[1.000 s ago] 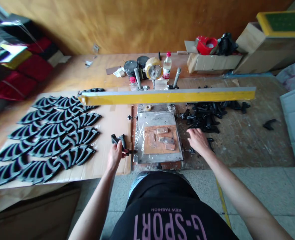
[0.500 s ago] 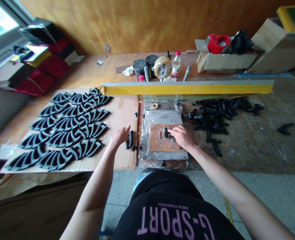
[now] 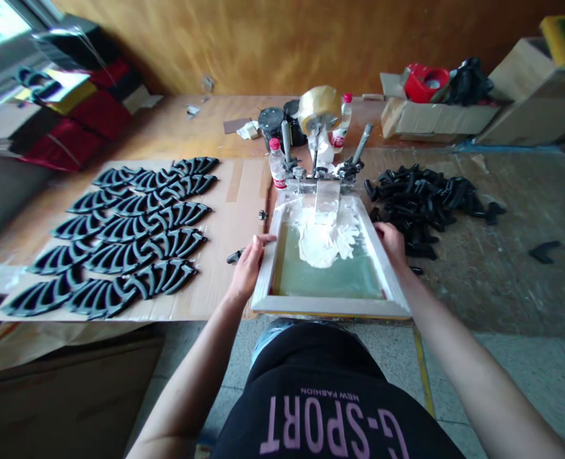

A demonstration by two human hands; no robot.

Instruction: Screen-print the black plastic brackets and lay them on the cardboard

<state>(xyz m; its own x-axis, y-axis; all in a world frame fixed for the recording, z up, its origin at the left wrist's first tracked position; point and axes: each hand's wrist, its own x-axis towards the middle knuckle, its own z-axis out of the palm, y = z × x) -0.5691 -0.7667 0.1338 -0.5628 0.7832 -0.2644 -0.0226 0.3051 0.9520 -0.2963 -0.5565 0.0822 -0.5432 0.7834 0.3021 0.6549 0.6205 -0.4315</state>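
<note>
A screen-printing frame (image 3: 262, 302) lies lowered over the work spot in front of me, its greenish mesh smeared with thick white ink (image 3: 328, 245). My left hand (image 3: 251, 262) is at the frame's left side, fingertips against the edge and fingers partly curled. On the opposite side my right hand (image 3: 391, 242) grips the right edge, its lower fingers hidden. A pale squeegee-like blade (image 3: 327, 201) rests in the ink near the hinge clamps (image 3: 318, 182). Beside my left hand, a black curved plastic part (image 3: 235, 256) is on the cardboard. The base under the frame is hidden.
Rows of black curved parts (image 3: 143, 239) cover the cardboard (image 3: 234, 220) at left. A heap of loose black parts (image 3: 421, 201) lies at right. Behind the frame stand bottles (image 3: 277, 166), black tubs (image 3: 270, 124) and a tape roll (image 3: 319, 108). Cartons (image 3: 440, 121) sit at back right.
The raised frame has swung down flat, covering the wooden base and the small black part there. My right hand left that part for the frame's right edge; my left hand moved right to its left edge.
</note>
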